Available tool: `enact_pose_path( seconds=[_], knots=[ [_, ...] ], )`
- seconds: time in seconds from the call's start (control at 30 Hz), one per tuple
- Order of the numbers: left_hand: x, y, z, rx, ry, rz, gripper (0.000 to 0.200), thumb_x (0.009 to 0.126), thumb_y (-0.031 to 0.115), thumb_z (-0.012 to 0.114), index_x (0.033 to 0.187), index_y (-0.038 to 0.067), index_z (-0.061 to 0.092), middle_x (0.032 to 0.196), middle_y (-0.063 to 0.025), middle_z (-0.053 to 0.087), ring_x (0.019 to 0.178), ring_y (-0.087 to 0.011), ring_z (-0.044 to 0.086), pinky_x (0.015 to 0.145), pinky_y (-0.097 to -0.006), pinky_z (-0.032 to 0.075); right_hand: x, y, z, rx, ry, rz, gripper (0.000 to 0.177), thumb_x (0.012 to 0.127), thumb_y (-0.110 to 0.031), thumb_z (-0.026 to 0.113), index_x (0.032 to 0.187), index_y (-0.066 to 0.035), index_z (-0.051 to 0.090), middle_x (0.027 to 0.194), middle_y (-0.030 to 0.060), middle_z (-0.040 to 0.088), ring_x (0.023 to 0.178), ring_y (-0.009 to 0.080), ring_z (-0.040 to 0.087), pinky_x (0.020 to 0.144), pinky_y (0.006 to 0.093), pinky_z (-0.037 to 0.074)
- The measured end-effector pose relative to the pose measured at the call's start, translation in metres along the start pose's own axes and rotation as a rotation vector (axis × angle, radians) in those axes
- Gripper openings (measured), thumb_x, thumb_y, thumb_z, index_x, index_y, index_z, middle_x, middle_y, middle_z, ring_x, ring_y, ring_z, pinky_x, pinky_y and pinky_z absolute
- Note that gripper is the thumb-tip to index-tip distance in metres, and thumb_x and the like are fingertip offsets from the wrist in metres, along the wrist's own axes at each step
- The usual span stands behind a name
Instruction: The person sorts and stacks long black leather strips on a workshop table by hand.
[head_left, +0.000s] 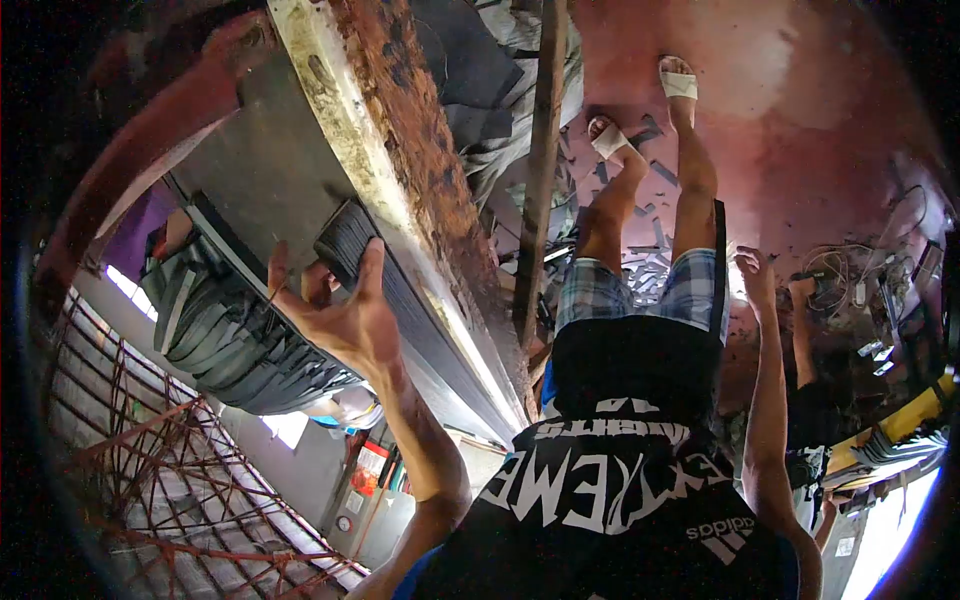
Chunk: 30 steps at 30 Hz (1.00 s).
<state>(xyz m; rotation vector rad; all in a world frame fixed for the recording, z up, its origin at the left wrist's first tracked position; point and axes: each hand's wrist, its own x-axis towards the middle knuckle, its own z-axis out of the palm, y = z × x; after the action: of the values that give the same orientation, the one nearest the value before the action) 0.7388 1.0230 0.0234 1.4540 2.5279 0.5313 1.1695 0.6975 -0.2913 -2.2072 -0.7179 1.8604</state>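
My left hand point(350, 310) is raised with its fingers spread, beside the near end of a stack of dark, thin strips point(345, 235). The stack lies along a dark work surface point(275, 150); one fingertip overlaps it, and contact is unclear. My right hand point(757, 275) hangs low at my right side, its fingers loosely curled and apart, with nothing visible in them. A narrow black edge point(719, 260) stands between that hand and my leg.
A pale beam point(345, 110) and rusty plank point(420, 150) border the surface. Bundled dark strips point(240, 340) lie left. Dark offcuts point(648, 265) litter the red floor point(830, 120) by my feet. Another person's arm point(803, 335) and tangled cables point(850, 275) are at right.
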Motion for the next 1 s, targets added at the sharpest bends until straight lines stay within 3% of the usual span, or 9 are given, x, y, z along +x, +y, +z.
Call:
enact_pose_path(
  seconds=[0.17, 0.23, 0.33, 0.67, 0.83, 1.0],
  knots=[
    [-0.005, -0.001, -0.004, 0.029, -0.025, 0.125, 0.083, 0.07, 0.0, 0.086, 0.141, 0.004, 0.042, 0.109, -0.0124, 0.06, 0.089, -0.0193, 0.059, 0.079, -0.033, 0.051, 0.0, 0.016, 0.014, 0.038, -0.035, 0.041, 0.03, 0.095, -0.021, 0.065, 0.12, -0.004, 0.066, 0.112, 0.0109, 0.07, 0.098, 0.0224, 0.068, 0.083, 0.0331, 0.053],
    [-0.008, 0.001, -0.004, 0.095, -0.024, 0.152, 0.079, 0.074, 0.009, 0.087, 0.141, 0.009, 0.045, 0.106, -0.0113, 0.057, 0.095, -0.0199, 0.053, 0.085, -0.0353, 0.046, 0.001, 0.02, 0.021, 0.002, 0.0, 0.002, 0.028, 0.096, -0.021, 0.065, 0.119, -0.005, 0.067, 0.109, 0.0099, 0.071, 0.095, 0.0208, 0.068, 0.081, 0.0315, 0.053],
    [-0.009, -0.001, -0.01, 0.055, -0.043, 0.128, 0.078, 0.075, 0.013, 0.086, 0.141, 0.009, 0.044, 0.105, -0.0114, 0.057, 0.092, -0.0196, 0.052, 0.083, -0.0341, 0.046, -0.002, 0.023, 0.027, 0.01, 0.042, 0.016, 0.028, 0.096, -0.022, 0.065, 0.119, -0.006, 0.067, 0.107, 0.0097, 0.071, 0.093, 0.0197, 0.069, 0.08, 0.0311, 0.053],
    [-0.007, 0.012, -0.001, 0.019, 0.022, 0.135, 0.074, 0.073, 0.007, 0.081, 0.137, 0.008, 0.044, 0.099, -0.0099, 0.054, 0.089, -0.0193, 0.052, 0.08, -0.0359, 0.047, -0.008, 0.03, 0.041, 0.048, 0.068, -0.068, 0.031, 0.096, -0.023, 0.063, 0.12, -0.004, 0.066, 0.108, 0.0124, 0.072, 0.093, 0.02, 0.07, 0.082, 0.0316, 0.054],
    [-0.007, 0.011, -0.004, -0.031, 0.045, 0.044, 0.076, 0.072, 0.007, 0.084, 0.137, 0.008, 0.044, 0.098, -0.0098, 0.054, 0.088, -0.019, 0.052, 0.076, -0.034, 0.049, -0.009, 0.02, 0.042, 0.011, 0.026, 0.012, 0.032, 0.096, -0.023, 0.062, 0.122, -0.003, 0.065, 0.11, 0.0139, 0.071, 0.096, 0.0212, 0.069, 0.084, 0.0328, 0.054],
    [-0.006, 0.004, -0.009, 0.016, 0.001, 0.124, 0.074, 0.072, 0.01, 0.088, 0.134, 0.008, 0.048, 0.097, -0.009, 0.057, 0.088, -0.0196, 0.054, 0.076, -0.0339, 0.049, -0.004, 0.01, 0.047, -0.002, 0.046, -0.057, 0.033, 0.097, -0.024, 0.062, 0.123, -0.003, 0.064, 0.11, 0.0134, 0.071, 0.096, 0.0213, 0.069, 0.083, 0.0324, 0.054]
  ],
)
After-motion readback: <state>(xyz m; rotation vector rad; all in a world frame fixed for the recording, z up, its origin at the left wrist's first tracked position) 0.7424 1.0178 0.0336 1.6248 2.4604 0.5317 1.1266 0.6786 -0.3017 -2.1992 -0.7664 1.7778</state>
